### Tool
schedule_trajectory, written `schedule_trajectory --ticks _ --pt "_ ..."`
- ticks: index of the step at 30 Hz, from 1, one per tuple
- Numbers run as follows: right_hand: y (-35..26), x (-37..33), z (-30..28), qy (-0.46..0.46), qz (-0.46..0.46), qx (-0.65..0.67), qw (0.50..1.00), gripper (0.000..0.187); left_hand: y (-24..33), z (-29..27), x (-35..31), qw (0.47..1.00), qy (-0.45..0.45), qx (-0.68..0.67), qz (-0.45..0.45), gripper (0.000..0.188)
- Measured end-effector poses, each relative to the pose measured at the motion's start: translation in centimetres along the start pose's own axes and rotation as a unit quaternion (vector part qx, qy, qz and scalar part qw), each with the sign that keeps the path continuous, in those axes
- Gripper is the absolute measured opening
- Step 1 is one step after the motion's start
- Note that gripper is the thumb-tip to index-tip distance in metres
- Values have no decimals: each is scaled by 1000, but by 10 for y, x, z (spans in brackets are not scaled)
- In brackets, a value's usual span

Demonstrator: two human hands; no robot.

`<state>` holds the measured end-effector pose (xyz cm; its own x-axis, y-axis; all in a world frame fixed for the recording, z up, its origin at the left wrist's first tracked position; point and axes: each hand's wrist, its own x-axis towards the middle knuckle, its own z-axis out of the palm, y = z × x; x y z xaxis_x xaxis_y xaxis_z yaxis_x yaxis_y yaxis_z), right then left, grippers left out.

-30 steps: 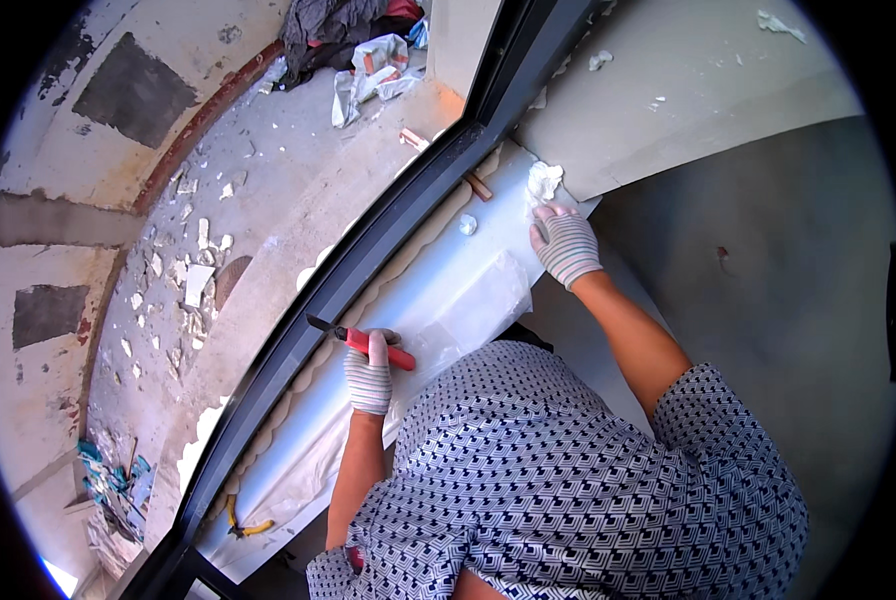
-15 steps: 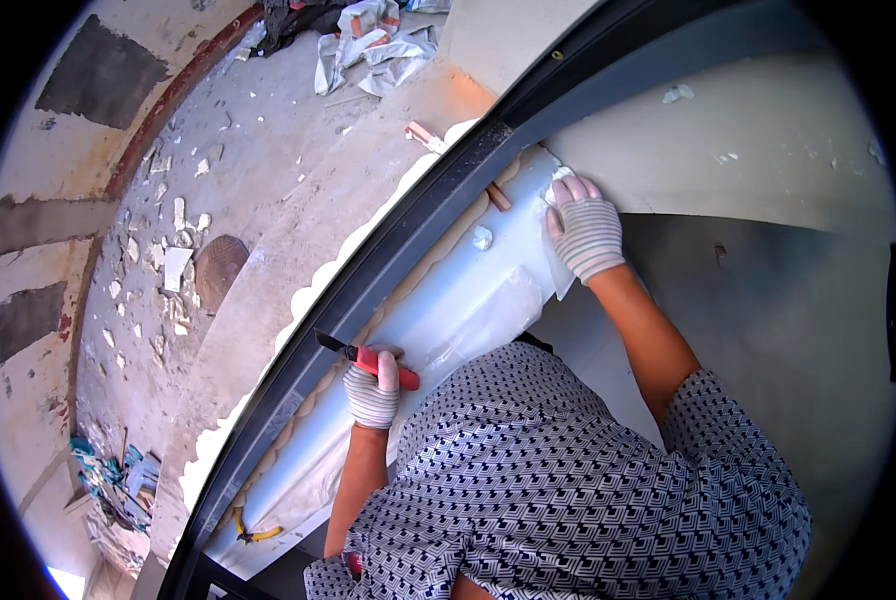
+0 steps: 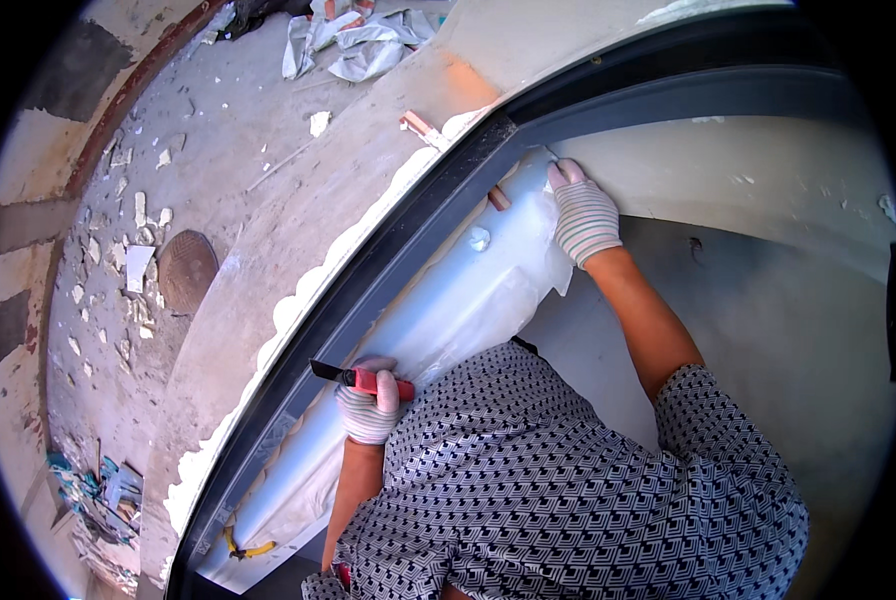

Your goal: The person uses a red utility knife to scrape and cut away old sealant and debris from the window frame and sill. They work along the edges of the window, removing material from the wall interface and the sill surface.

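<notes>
Our gloved left hand (image 3: pixel 368 412) is wrapped round a red-handled knife (image 3: pixel 365 381) above the white sill (image 3: pixel 423 300). The blade points left and a little away from us, toward the dark window frame (image 3: pixel 406 250), its long axis slanting across the frame's. Well apart, our gloved right hand (image 3: pixel 586 220) bends its fingers at the sill's far corner; we cannot tell whether they pinch anything. Reddish pieces show among the folds of a crumpled pale sack (image 3: pixel 370 60) on the floor.

Left grip (image 3: pixel 369 412) partly hides the red handle (image 3: pixel 405 390) — top edge crops pale sacks (image 3: pixel 376 58).
</notes>
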<state>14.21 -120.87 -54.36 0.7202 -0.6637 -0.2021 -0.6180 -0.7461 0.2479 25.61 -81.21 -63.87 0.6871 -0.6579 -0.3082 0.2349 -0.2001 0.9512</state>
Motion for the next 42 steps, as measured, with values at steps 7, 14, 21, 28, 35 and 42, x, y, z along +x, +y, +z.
schedule_trajectory --ticks 7,14,21,28,35,42 --pt "-8 -15 -12 -117 143 -21 983 42 -14 -2 -1 999 0 -7 33 19" --pt "21 -50 14 -100 195 207 953 55 -20 0 -4 1000 6 8 20 19" --pt "47 -85 38 -83 231 268 932 48 -18 1 -2 999 8 25 25 20" --pt "139 -198 111 -18 220 -2 975 40 -14 3 -1 999 1 15 33 19" --pt "25 -90 9 159 114 219 956 29 -10 2 1 999 -7 23 45 23" --pt "-56 1 -8 -57 -11 94 994 44 -7 -1 -1 1000 -16 13 23 24"
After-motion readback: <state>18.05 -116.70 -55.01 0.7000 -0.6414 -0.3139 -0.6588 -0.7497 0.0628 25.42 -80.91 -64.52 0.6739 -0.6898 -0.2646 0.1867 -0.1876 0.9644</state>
